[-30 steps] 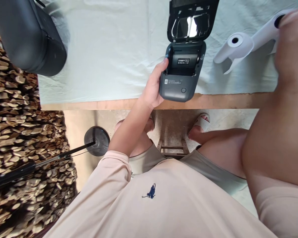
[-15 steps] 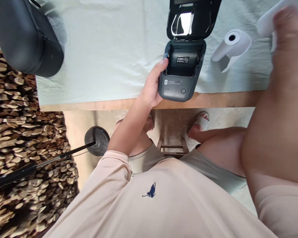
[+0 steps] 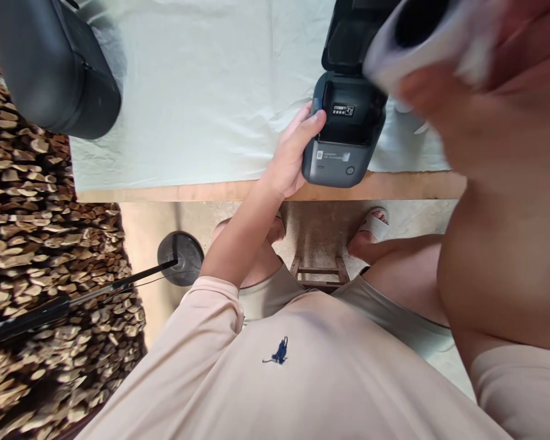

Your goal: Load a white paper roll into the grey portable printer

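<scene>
A dark grey handheld thermal printer (image 3: 333, 166) rests at the table's front edge with its black lid (image 3: 343, 43) swung up. Its paper bay shows no roll, only a small printed label inside. My left hand (image 3: 289, 157) grips the printer's left side, the thumb on the rim of the bay. Close to the camera, a white paper roll (image 3: 383, 60) with a dark hollow core is blurred and covers part of the lid and the printer's upper right corner. My right hand (image 3: 467, 122) is closed around this roll, also smeared by motion.
Behind my right hand, a sliver of another white paper roll (image 3: 421, 128) shows on the pale tablecloth (image 3: 201, 91). A black zipped case (image 3: 82, 91) stands at the left. Below are a stand with a round base (image 3: 179, 275), a wooden stool (image 3: 318, 272) and a firewood-patterned surface (image 3: 50, 244).
My right hand has swung left and nearer the camera with the paper roll, now overlapping the printer's lid. The printer in my left hand has shifted slightly right in view.
</scene>
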`<action>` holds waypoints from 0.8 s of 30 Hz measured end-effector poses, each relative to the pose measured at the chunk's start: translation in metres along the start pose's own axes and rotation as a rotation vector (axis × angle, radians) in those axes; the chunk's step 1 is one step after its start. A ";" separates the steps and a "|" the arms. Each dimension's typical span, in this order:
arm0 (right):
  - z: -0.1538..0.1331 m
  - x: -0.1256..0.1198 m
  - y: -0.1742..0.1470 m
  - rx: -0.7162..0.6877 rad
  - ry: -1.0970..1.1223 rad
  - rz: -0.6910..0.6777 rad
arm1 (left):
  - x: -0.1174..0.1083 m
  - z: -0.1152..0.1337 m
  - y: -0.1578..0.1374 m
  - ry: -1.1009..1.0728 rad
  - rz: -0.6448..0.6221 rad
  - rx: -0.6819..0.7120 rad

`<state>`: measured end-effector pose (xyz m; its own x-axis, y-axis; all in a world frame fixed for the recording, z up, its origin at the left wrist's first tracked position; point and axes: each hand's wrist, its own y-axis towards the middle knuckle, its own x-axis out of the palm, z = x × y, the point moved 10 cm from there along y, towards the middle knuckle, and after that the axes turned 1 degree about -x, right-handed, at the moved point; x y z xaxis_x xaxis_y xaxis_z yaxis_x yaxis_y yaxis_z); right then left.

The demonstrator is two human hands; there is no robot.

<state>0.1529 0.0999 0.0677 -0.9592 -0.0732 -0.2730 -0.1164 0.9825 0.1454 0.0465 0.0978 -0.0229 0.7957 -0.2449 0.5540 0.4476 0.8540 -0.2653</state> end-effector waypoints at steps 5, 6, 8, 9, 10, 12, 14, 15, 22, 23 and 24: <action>-0.016 0.023 -0.002 -0.143 -0.721 -0.017 | -0.006 0.002 -0.003 0.141 0.142 -0.007; -0.011 0.021 -0.001 -0.129 -0.730 -0.016 | -0.008 0.002 -0.003 0.156 0.174 -0.006; -0.003 0.017 0.002 -0.109 -0.781 -0.010 | -0.007 0.004 -0.004 0.166 0.188 0.008; 0.001 0.016 0.003 -0.095 -0.801 -0.009 | -0.006 0.005 -0.004 0.162 0.168 0.023; 0.005 0.016 0.004 -0.076 -0.818 -0.012 | -0.003 0.006 -0.003 0.156 0.135 0.041; 0.014 0.018 0.005 -0.032 -0.847 -0.026 | 0.001 0.006 -0.002 0.145 0.061 0.063; 0.023 0.022 0.007 -0.007 -0.862 -0.036 | 0.003 0.006 -0.002 0.119 0.014 0.079; 0.026 0.024 0.007 -0.005 -0.861 -0.042 | 0.002 0.006 -0.002 0.099 0.003 0.083; 0.028 0.027 0.005 -0.063 -0.788 0.015 | 0.001 0.004 -0.003 -0.046 -0.011 0.040; 0.025 0.027 0.004 -0.078 -0.782 0.031 | 0.001 0.002 -0.003 -0.063 -0.013 0.023; 0.023 0.028 0.002 -0.094 -0.777 0.039 | 0.002 0.001 -0.003 -0.079 -0.022 0.009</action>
<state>0.1315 0.1035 0.0382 -0.5120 0.1360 -0.8481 -0.1406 0.9608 0.2390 0.0464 0.0957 -0.0202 0.7510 -0.2265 0.6203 0.4602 0.8531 -0.2456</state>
